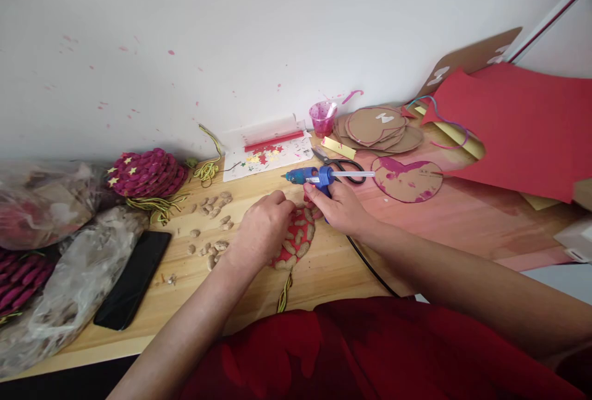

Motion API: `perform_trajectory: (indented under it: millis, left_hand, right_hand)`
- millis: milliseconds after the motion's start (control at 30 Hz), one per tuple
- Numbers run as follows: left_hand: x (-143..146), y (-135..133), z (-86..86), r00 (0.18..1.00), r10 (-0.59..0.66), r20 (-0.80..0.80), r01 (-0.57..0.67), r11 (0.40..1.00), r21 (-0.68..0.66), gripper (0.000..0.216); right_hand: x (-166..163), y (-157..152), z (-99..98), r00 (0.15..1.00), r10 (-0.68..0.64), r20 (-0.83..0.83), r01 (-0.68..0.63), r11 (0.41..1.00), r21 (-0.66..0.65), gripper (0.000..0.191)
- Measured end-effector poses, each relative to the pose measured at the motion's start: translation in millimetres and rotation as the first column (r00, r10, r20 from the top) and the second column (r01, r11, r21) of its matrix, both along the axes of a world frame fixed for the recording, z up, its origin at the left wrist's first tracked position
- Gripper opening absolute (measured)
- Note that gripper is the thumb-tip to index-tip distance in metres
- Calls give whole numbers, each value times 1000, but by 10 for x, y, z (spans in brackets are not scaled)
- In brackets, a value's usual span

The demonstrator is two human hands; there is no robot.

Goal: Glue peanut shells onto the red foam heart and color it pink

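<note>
Left hand (264, 227) over red peanut piece (301, 233), right hand (340, 206) on glue gun (311, 175)

Red peanut piece lies flat on the wooden table (185, 295) in front of me, just right of my left hand and to the near-left of my right. Left is nearer; it covers part of the piece. Piece's long axis: can't tell, hands hide the far end. Glue gun runs crosswise, nozzle pointing left, just beyond my left fingertips, apart from the piece.

Left fingers curled together; whether they pinch anything, can't tell. Right fingers wrapped round the gun's handle.

Counts, going outward: one red peanut piece, one glue gun, one clear glue stick (354, 174) in its back. Loose peanuts (215, 208) left, more than ten, exact number unclear. Scissors (327, 159), one pair. One cardboard heart (407, 187), right. One white sheet (231, 169) with uncounted stars (263, 156). One pink-stained cup (322, 118). One cardboard stack (379, 127), layers unclear. One phone (133, 280). Purple peanut stacks (155, 172), two. Plastic bags (92, 292), two. One big red sheet (531, 135), far right.
</note>
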State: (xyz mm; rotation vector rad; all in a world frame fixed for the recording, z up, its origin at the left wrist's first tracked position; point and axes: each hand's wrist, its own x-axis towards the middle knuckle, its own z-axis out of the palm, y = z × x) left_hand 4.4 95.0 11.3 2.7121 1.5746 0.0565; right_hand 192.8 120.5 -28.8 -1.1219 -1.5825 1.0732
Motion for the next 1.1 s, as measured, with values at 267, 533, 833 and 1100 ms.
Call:
perform_trajectory:
  millis: [267,533,833,1100]
  left_hand:
    - [15,25,66,998,19,-65,-24,997,-76,25]
    - [33,30,88,995,20,-97,-28,996,-87,28]
    - [38,7,69,995,12,-96,-17,999,-50,27]
    - [56,0,82,992,8,-124,-13,999,-38,27]
  right_hand:
    - [-9,2,2,1000,17,-10,-17,1000,-5,29]
    - [-8,3,5,1000,19,-23,-18,1000,24,25]
    - [-8,4,18,1000,19,-6,-18,1000,11,27]
    - [-5,1,26,1000,9,29,-9,1000,5,30]
